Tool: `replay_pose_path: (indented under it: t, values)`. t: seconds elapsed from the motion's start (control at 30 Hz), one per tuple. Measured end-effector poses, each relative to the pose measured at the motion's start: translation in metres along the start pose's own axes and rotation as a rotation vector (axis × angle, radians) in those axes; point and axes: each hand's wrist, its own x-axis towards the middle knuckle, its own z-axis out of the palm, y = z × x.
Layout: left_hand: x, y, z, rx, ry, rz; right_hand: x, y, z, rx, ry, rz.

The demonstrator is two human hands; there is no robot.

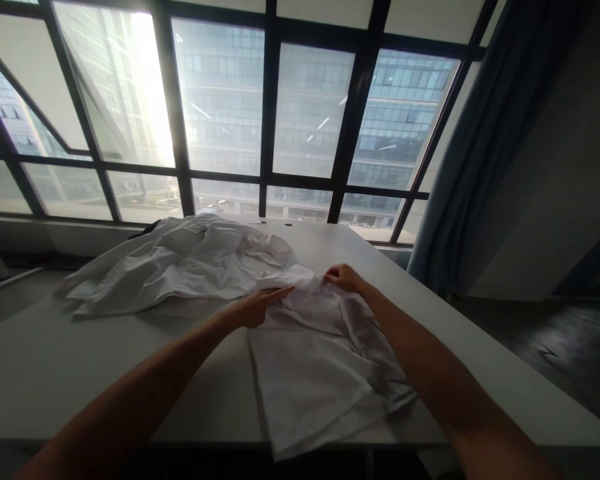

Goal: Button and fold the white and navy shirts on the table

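Observation:
A white shirt (310, 363) lies rumpled on the white table (205, 390), its lower edge hanging a little over the near side. At its far end is the bunched collar area (300, 275). My left hand (263, 307) grips the cloth at the left of this part, with a finger stretched along the fabric. On the other side, my right hand (343, 277) pinches the edge of the cloth between curled fingers. The fingertips of both hands are partly hidden by folds.
Beyond my left hand, another white garment (180, 260) lies spread in loose folds. Two dark round spots, one a small disc (289, 225), show at the table's far end. Black-framed windows (307, 110) stand behind, with a blue curtain (460, 173) on the right.

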Motion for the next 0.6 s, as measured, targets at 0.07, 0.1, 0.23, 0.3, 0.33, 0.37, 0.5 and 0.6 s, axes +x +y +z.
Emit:
replay_pose_path:
  t: [0.07, 0.1, 0.23, 0.3, 0.33, 0.37, 0.5, 0.6]
  values:
    - [-0.002, -0.003, -0.021, -0.040, 0.064, -0.037, -0.001, 0.036, -0.026, -0.075, 0.283, 0.262]
    - [-0.004, -0.006, -0.035, -0.048, 0.088, -0.087, -0.005, 0.057, -0.039, -0.123, 0.378, 0.397]
    - [-0.026, -0.030, -0.095, 0.084, 0.121, -0.409, -0.033, 0.112, -0.064, -0.249, 0.369, 0.763]
    - [-0.035, -0.035, -0.112, 0.228, 0.116, -0.551, -0.044, 0.110, -0.058, -0.325, 0.326, 0.797]
    - [-0.035, -0.032, -0.113, 0.297, 0.172, -0.586, -0.046, 0.101, -0.051, -0.376, 0.322, 0.770]
    - [-0.033, -0.026, -0.108, 0.353, 0.251, -0.577, -0.045, 0.088, -0.044, -0.431, 0.331, 0.690]
    - [0.002, 0.026, -0.048, 0.335, 0.308, -0.152, -0.026, 0.019, -0.010, -0.355, 0.229, 0.191]
    - [0.025, 0.059, -0.007, 0.283, -0.001, -0.006, -0.015, -0.021, 0.014, -0.199, -0.005, -0.091]
